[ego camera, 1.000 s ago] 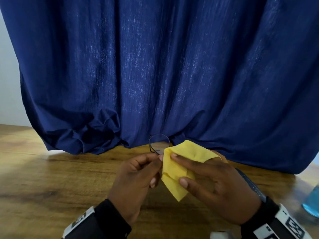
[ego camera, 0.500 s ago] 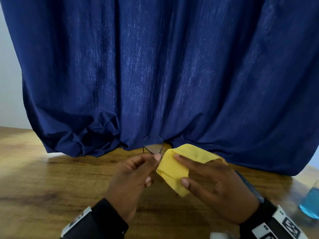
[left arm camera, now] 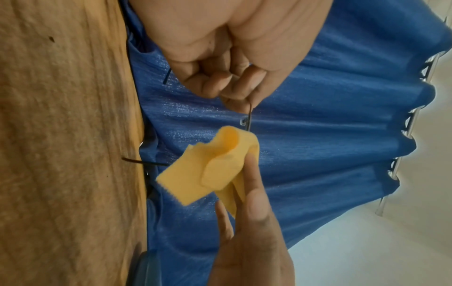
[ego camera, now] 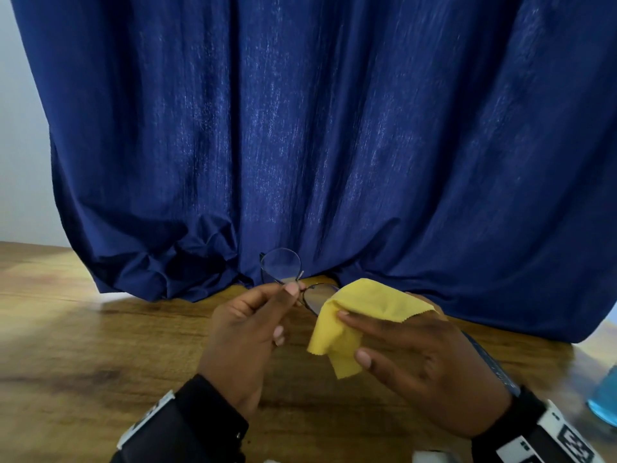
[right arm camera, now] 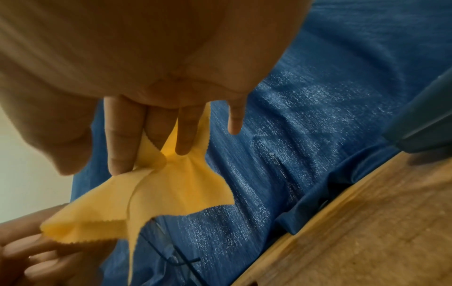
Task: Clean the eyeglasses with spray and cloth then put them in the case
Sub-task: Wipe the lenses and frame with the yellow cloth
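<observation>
Thin dark-framed eyeglasses [ego camera: 281, 266] are held up over the wooden table [ego camera: 83, 345], in front of a blue curtain. My left hand [ego camera: 253, 329] pinches the frame near the bridge between thumb and forefinger; the same frame wire [left arm camera: 249, 116] shows below the left fingers [left arm camera: 220, 85]. My right hand [ego camera: 417, 355] holds a yellow cloth [ego camera: 354, 315] folded over the second lens, which is mostly hidden. From the right wrist the cloth [right arm camera: 156, 199] hangs pinched in the right fingers [right arm camera: 122, 139], with the glasses' crossed arms [right arm camera: 176, 259] below it.
A blue curtain [ego camera: 334, 145] hangs down onto the table's far side. A bottle of blue liquid [ego camera: 606, 402] stands at the right edge. A dark blue flat object [ego camera: 490, 365] lies on the table behind my right wrist. Something white [ego camera: 430, 457] peeks in at the bottom edge.
The cloth and right hand have slid a little to the right, so part of the second lens now shows. The left hand keeps its pinch on the frame.
</observation>
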